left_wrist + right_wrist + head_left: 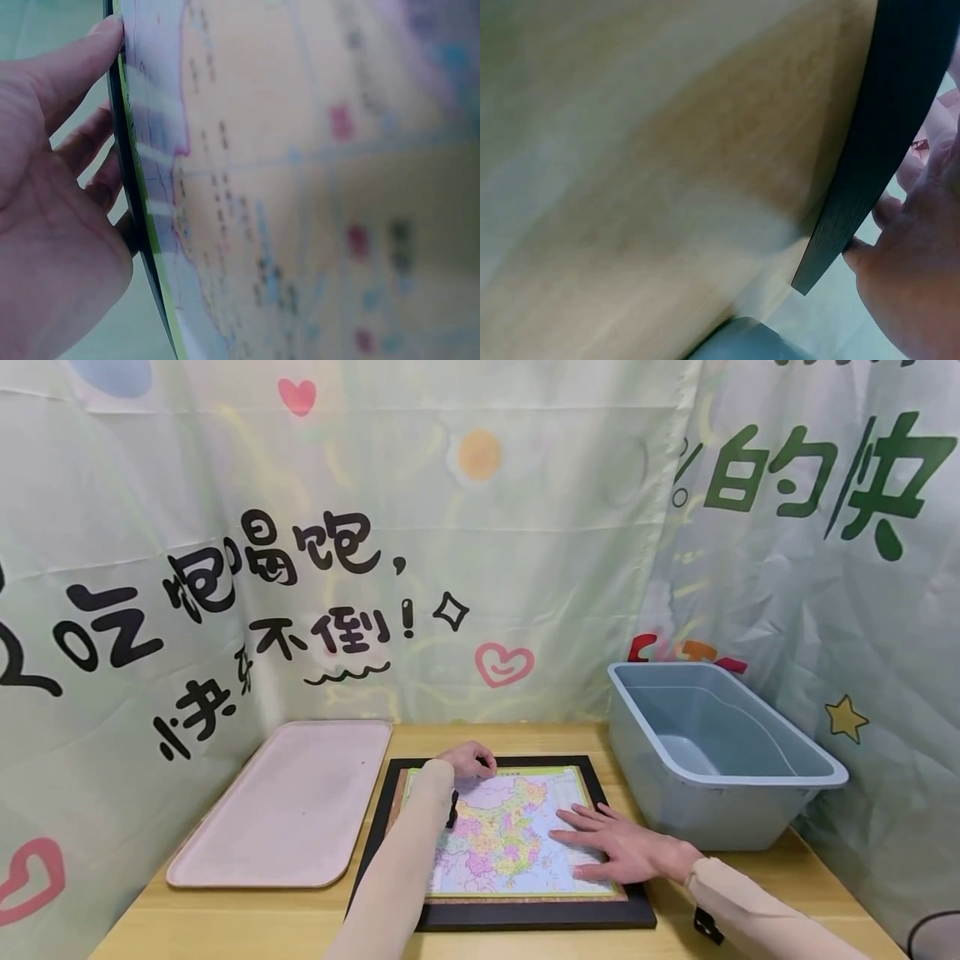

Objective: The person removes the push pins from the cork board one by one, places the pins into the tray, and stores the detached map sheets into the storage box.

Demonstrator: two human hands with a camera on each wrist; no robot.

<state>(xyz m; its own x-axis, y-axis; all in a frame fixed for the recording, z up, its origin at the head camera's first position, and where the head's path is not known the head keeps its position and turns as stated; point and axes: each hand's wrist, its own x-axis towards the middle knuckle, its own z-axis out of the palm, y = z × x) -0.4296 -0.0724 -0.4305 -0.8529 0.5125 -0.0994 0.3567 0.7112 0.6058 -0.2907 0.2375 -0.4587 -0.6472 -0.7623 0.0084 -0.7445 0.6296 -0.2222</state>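
A colourful map sheet (510,827) with a green border lies within a black rectangular frame (532,917) on the table. A brown strip shows along its lower edge. My left hand (467,760) touches the map's far edge, left of its middle. In the left wrist view, the thumb (105,37) meets the edge of the sheet, while the other fingers are partly hidden behind the dark rim. My right hand (618,843) rests with spread fingers on the map's right side. The right wrist view shows that hand beyond the frame's black side.
To the left lies a flat pale pink tray (292,810). A deep blue-grey plastic bin (720,802) stands on the right, close to the frame. Printed cloth (525,568) hangs behind and at both sides of the wooden table (225,922).
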